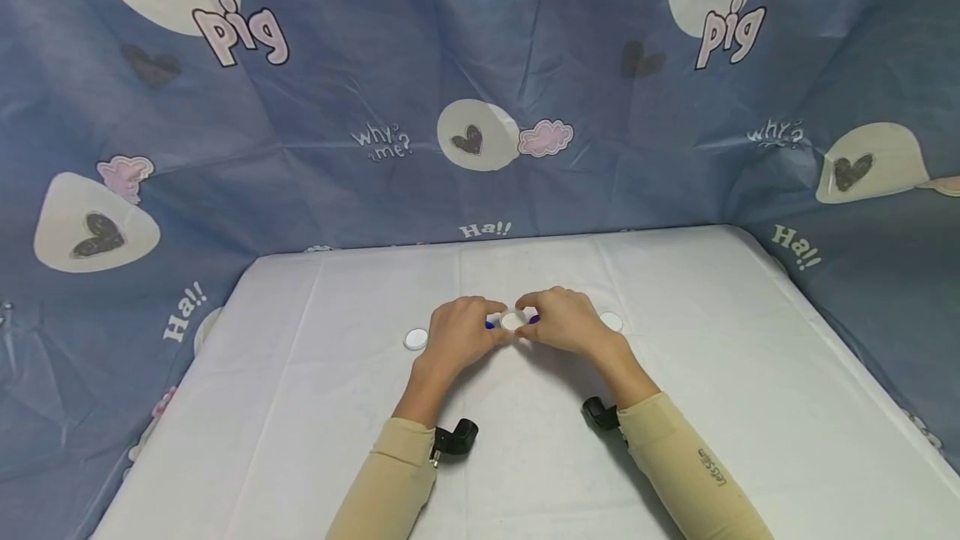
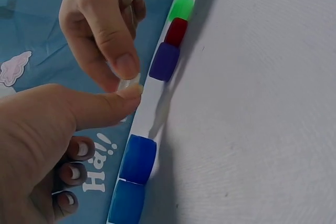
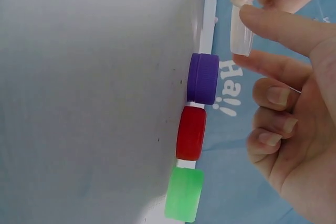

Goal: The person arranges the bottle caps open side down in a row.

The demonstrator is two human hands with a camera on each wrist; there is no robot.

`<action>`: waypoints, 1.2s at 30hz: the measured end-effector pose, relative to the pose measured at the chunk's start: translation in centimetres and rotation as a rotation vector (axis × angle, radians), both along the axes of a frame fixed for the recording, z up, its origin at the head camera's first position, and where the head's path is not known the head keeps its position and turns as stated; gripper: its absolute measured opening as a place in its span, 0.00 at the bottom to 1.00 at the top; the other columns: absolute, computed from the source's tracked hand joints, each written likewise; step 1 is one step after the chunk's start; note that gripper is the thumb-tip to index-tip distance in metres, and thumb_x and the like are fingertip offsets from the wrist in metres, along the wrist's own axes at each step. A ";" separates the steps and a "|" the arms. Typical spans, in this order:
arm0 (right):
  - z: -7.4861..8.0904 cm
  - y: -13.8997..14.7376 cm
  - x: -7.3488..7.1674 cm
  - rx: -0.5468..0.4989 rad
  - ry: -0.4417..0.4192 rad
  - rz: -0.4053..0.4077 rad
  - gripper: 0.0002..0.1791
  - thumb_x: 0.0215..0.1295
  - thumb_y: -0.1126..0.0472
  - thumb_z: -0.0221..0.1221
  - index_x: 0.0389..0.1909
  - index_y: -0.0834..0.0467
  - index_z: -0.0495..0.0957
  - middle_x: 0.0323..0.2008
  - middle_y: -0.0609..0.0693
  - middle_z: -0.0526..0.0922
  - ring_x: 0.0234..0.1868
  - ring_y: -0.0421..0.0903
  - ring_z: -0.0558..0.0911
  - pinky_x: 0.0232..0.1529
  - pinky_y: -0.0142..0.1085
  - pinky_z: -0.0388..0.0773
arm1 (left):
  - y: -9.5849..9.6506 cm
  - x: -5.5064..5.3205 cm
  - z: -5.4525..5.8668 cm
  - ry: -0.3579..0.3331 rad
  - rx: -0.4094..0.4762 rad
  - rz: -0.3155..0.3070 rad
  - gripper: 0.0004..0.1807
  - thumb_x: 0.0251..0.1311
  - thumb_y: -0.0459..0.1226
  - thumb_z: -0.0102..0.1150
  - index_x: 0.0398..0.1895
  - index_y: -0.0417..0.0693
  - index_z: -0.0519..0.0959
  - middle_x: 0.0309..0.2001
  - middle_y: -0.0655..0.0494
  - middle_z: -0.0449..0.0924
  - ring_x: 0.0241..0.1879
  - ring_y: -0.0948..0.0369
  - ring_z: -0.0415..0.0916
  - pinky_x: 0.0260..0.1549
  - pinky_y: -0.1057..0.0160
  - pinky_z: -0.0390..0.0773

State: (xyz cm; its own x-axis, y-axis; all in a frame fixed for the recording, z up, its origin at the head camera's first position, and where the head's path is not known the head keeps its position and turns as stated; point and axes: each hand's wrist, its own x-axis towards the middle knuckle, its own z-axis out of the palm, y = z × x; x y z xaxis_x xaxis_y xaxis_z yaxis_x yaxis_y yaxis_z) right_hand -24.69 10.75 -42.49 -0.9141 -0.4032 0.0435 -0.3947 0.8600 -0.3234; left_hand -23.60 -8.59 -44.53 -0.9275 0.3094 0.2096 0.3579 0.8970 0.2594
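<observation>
Cap (image 3: 241, 36), round and translucent, sits pinched between 2 hands (image 1: 459, 332).

A translucent round cap (image 3: 241, 35) is held midair

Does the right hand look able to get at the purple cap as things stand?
Probably yes: nothing visible blocks the way from the right hand to the purple cap, though that hand pinches the whitish cap and would likely need freeing.
</observation>
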 end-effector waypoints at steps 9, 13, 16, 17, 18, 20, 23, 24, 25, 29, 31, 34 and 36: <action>0.1 0.6 -0.3 -0.080 -0.094 -0.015 0.20 0.58 0.42 0.66 0.49 0.46 0.85 0.22 0.43 0.78 0.22 0.40 0.70 0.22 0.34 0.64 | 0.1 0.0 0.1 0.063 -0.028 -0.001 0.21 0.52 0.55 0.71 0.51 0.70 0.85 0.44 0.63 0.87 0.42 0.59 0.84 0.31 0.58 0.79; 0.3 0.9 -0.3 -0.150 -0.152 -0.018 0.18 0.58 0.43 0.65 0.46 0.46 0.85 0.24 0.44 0.79 0.23 0.40 0.72 0.24 0.35 0.66 | 0.0 0.0 0.0 0.153 -0.039 -0.015 0.19 0.51 0.55 0.72 0.48 0.70 0.87 0.36 0.65 0.86 0.36 0.61 0.82 0.29 0.61 0.77; 0.4 1.1 -0.4 -0.181 -0.185 -0.014 0.17 0.59 0.43 0.63 0.45 0.46 0.86 0.27 0.45 0.81 0.26 0.41 0.74 0.26 0.36 0.69 | 0.0 0.0 0.1 0.200 -0.054 -0.021 0.18 0.51 0.55 0.72 0.47 0.70 0.87 0.30 0.65 0.84 0.32 0.62 0.80 0.28 0.62 0.76; 0.4 1.1 -0.4 -0.186 -0.194 -0.014 0.17 0.59 0.42 0.63 0.45 0.46 0.86 0.28 0.45 0.81 0.27 0.41 0.75 0.27 0.36 0.70 | 0.0 0.0 0.1 0.210 -0.058 -0.022 0.18 0.51 0.55 0.72 0.46 0.70 0.87 0.29 0.65 0.83 0.31 0.62 0.80 0.28 0.62 0.76; 0.4 1.1 -0.4 -0.193 -0.202 -0.012 0.17 0.60 0.42 0.63 0.45 0.46 0.86 0.29 0.45 0.82 0.27 0.41 0.75 0.28 0.36 0.70 | 0.0 0.0 0.1 0.218 -0.063 -0.023 0.17 0.51 0.55 0.72 0.46 0.70 0.87 0.29 0.65 0.83 0.30 0.63 0.79 0.28 0.62 0.76; 0.4 1.2 -0.4 -0.200 -0.211 -0.010 0.18 0.61 0.42 0.63 0.45 0.46 0.86 0.32 0.45 0.84 0.29 0.41 0.76 0.29 0.36 0.71 | 0.0 0.0 0.1 0.230 -0.066 -0.024 0.17 0.51 0.54 0.72 0.46 0.70 0.88 0.27 0.65 0.82 0.29 0.63 0.78 0.27 0.63 0.75; 0.3 1.2 -0.4 -0.206 -0.212 -0.009 0.18 0.62 0.41 0.62 0.46 0.47 0.86 0.32 0.45 0.85 0.29 0.40 0.76 0.30 0.35 0.71 | 0.0 0.1 0.1 0.232 -0.073 -0.021 0.16 0.52 0.54 0.71 0.46 0.70 0.88 0.27 0.65 0.82 0.27 0.63 0.77 0.26 0.63 0.74; 0.4 1.1 -0.4 -0.205 -0.207 -0.007 0.19 0.62 0.41 0.62 0.46 0.47 0.86 0.31 0.45 0.84 0.28 0.40 0.76 0.29 0.35 0.71 | 0.0 0.1 0.1 0.228 -0.074 -0.018 0.16 0.52 0.54 0.71 0.45 0.70 0.88 0.27 0.65 0.82 0.27 0.63 0.78 0.25 0.63 0.74; 0.4 1.1 -0.4 -0.202 -0.198 -0.007 0.19 0.62 0.40 0.62 0.46 0.47 0.86 0.29 0.45 0.84 0.27 0.40 0.75 0.28 0.35 0.70 | 0.0 0.1 0.1 0.221 -0.074 -0.015 0.15 0.53 0.54 0.70 0.45 0.70 0.88 0.27 0.65 0.83 0.27 0.63 0.78 0.25 0.63 0.74; 0.4 1.1 -0.4 -0.184 -0.138 -0.015 0.18 0.62 0.41 0.63 0.47 0.47 0.86 0.21 0.45 0.78 0.22 0.41 0.72 0.23 0.36 0.67 | -0.1 0.1 -0.1 0.179 -0.044 0.004 0.14 0.57 0.54 0.67 0.45 0.69 0.88 0.31 0.65 0.86 0.30 0.62 0.81 0.25 0.62 0.75; 0.4 1.1 -0.4 -0.175 -0.098 -0.022 0.18 0.62 0.42 0.64 0.47 0.47 0.87 0.20 0.44 0.77 0.20 0.40 0.72 0.21 0.36 0.66 | -0.2 0.0 -0.2 0.158 -0.016 0.015 0.13 0.58 0.55 0.66 0.45 0.68 0.88 0.33 0.64 0.87 0.32 0.62 0.82 0.26 0.61 0.76; 0.4 1.1 -0.4 -0.170 -0.051 -0.026 0.16 0.61 0.44 0.65 0.46 0.47 0.87 0.19 0.44 0.75 0.19 0.40 0.71 0.20 0.35 0.65 | -0.2 0.0 -0.2 0.127 0.025 0.028 0.13 0.60 0.55 0.64 0.44 0.68 0.88 0.35 0.65 0.88 0.32 0.62 0.83 0.25 0.61 0.76; 0.4 1.1 -0.5 -0.168 -0.030 -0.025 0.15 0.61 0.46 0.66 0.46 0.47 0.87 0.18 0.43 0.75 0.19 0.40 0.70 0.20 0.35 0.65 | -0.2 0.0 -0.1 0.104 0.053 0.029 0.12 0.61 0.55 0.63 0.42 0.68 0.89 0.33 0.65 0.87 0.29 0.63 0.80 0.23 0.62 0.74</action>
State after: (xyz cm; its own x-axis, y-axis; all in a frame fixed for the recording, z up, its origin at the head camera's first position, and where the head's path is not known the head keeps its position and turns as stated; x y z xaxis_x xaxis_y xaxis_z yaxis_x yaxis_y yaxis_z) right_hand -25.14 11.85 -42.06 -0.9256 -0.3699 0.0806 -0.3619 0.8021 -0.4751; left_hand -23.62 -8.84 -44.66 -0.9081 0.2691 0.3208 0.3599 0.8932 0.2694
